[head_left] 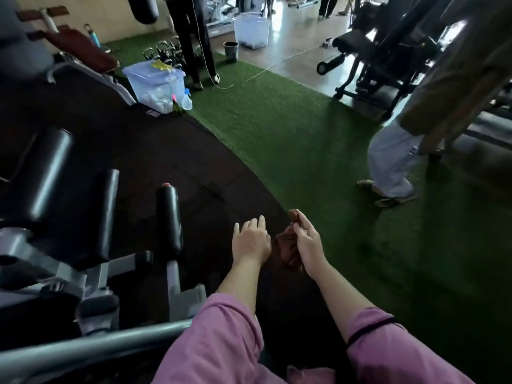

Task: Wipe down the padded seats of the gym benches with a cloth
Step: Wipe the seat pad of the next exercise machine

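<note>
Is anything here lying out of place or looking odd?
A thin white cord trails loose across the green turf and the floor, where people walk. Two bottles stand on the floor beside a lidded plastic bin.

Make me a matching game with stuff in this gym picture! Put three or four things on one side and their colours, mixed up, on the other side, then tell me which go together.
Things:
1. cloth pinched in the right hand
2. turf floor
3. sleeves
4. spray bottle beside the plastic box

Colours:
A. green
B. pink
C. clear with a blue top
D. dark brown

Pairs: 1-D, 2-A, 3-B, 4-C
</note>
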Available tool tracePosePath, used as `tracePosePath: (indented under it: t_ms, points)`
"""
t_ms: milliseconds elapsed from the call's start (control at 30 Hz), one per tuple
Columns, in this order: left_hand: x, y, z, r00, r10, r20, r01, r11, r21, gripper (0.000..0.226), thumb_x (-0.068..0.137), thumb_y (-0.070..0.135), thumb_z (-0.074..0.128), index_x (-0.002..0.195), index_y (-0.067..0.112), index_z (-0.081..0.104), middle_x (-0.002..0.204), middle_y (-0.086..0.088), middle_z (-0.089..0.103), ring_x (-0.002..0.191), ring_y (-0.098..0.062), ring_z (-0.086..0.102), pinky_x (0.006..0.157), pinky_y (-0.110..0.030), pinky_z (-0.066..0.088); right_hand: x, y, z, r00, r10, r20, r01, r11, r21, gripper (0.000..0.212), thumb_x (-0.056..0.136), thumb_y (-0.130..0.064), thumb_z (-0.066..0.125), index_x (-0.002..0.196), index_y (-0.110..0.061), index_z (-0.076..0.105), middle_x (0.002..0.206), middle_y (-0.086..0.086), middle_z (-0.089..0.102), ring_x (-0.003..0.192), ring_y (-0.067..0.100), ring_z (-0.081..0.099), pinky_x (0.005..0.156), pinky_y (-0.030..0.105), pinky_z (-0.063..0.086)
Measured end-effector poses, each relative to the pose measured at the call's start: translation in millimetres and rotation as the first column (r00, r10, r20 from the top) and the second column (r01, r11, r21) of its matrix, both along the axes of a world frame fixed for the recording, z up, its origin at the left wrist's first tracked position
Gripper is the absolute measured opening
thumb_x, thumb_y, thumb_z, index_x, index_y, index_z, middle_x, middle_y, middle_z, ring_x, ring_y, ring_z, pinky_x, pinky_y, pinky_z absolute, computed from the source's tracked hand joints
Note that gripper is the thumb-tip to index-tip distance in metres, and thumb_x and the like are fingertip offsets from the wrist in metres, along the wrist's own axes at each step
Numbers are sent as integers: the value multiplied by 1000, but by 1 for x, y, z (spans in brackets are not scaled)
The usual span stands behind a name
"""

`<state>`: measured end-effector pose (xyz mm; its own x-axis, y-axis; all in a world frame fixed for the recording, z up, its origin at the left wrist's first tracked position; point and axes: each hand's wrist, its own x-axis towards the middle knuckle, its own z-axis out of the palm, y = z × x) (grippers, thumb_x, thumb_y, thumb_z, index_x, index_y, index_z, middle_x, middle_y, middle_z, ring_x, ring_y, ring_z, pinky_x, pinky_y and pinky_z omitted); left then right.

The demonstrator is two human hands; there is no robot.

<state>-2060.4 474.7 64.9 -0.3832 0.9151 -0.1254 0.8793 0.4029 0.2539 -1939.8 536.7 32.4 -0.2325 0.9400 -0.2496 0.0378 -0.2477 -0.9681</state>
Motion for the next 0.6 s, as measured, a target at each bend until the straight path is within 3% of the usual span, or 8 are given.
tracePosePath:
  t_ms: [100,267,467,600]
  points:
    - [-40,49,3,1000,27,9,-27,1000,4,52,99,27,35,148,13,27,146,-3,41,135,-17,35,116,-39,17,-40,48,6,999,39,26,-38,999,-10,38,97,-16,47,117,-45,60,128,6,63,121,23,57,109,47,39]
    - [-99,119,5,999,36,2,-36,999,-20,52,98,27,35,147,12,28,144,-3,42,132,-19,39,115,-39,20,-100,119,8,1000,28,11,-28,999,-39,39,98,-10,47,133,-25,55,129,0,62,121,18,57,109,42,40]
    - [-165,196,-7,996,87,3,-87,994,-64,52,99,27,35,148,11,28,144,-4,43,132,-20,40,115,-40,20,-170,202,1,997,73,-13,-74,993,-88,38,99,-8,47,131,-24,56,128,1,62,118,18,57,106,36,43]
    - [-216,258,-18,983,182,12,-181,981,-76,52,99,27,34,148,11,27,144,-5,43,132,-20,39,115,-41,21,-227,275,-11,984,179,-5,-179,977,-119,37,99,-10,47,129,-29,57,126,5,63,115,23,60,103,40,46]
